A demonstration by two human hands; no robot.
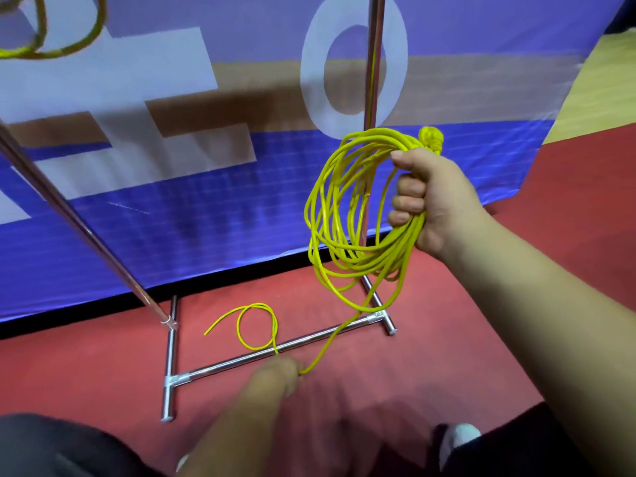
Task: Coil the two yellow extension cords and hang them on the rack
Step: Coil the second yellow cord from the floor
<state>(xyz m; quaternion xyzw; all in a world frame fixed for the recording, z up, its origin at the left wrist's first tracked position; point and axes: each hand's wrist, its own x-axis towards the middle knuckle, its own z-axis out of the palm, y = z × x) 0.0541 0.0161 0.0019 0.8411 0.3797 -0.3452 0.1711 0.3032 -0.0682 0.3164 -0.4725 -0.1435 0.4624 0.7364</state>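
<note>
**Cord tail to take up before hanging**

Cord [344,208] hangs as a loose coil in front of the rack, and its tail [256,325] lies in a small loop on the floor [103,356].

Nearest, a shoe [459,438] stands on the red floor. Just ahead, the left hand [275,373] is low and blurred. Its fingertips look pinched on the strand where it runs from the coil down to the tail.

The step in hand is likely the last few turns. To do it well, lift the tail clear and lay it in loops the same size as the rest. Feed each loop into the right hand so the strands do not cross. The tail crosses the rack [220,363] at its base bar, so draw it up and over, not along the bar, or it may catch at the joint.

Farther out, the right hand [430,201] is clenched round the gathered turns just under a knot [430,139]. The loops sag unevenly and several dangle in front of the rack's right post, where they could snag in lifting.

Behind stands a blue banner [172,201]. At the upper left, a hung cord [69,51] shows in part; its hold on the rack lies out of view.
</note>
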